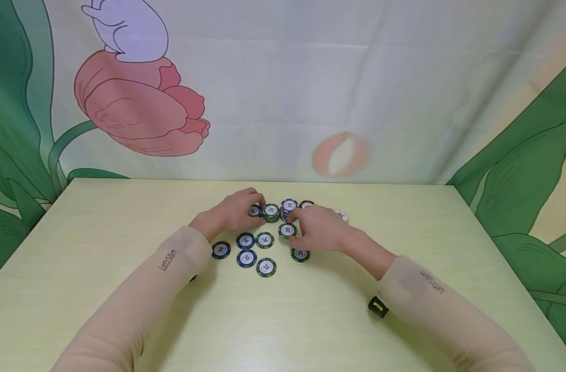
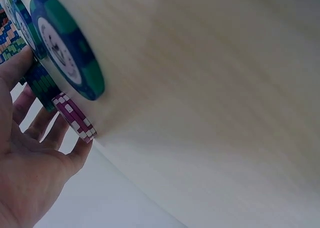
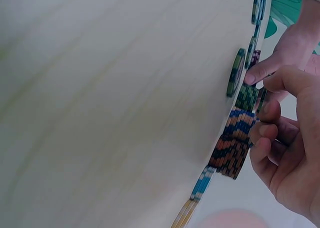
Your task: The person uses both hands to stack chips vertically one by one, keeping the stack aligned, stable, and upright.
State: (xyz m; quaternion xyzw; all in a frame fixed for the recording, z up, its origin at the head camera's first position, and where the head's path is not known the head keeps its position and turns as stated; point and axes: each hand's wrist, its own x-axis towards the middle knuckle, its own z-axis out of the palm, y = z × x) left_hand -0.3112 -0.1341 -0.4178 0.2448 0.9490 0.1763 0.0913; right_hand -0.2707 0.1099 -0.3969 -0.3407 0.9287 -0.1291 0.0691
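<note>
My left hand [image 1: 238, 209] curls around a short stack of green poker chips [image 1: 271, 212], its thumb on the near side and fingers on the far side. Beside that stack, within the hand's reach, stands a low maroon stack [image 2: 75, 118]. My right hand [image 1: 322, 227] pinches a single green chip [image 3: 261, 101] between thumb and fingertips, close by the top of the green stack. A loose green chip [image 1: 300, 254] lies flat just below the right hand. To the right of the green stack rises a blue stack [image 1: 289, 205], partly covered by the right fingers.
Several loose chips lie flat nearer me, among them a blue chip [image 1: 221, 250] and a green chip [image 1: 266, 267]. Past the blue stack stand a black-and-orange stack [image 3: 230, 155], a light blue stack [image 3: 202, 182] and a yellow one [image 3: 185, 214]. A printed curtain [image 1: 283, 103] hangs behind the table.
</note>
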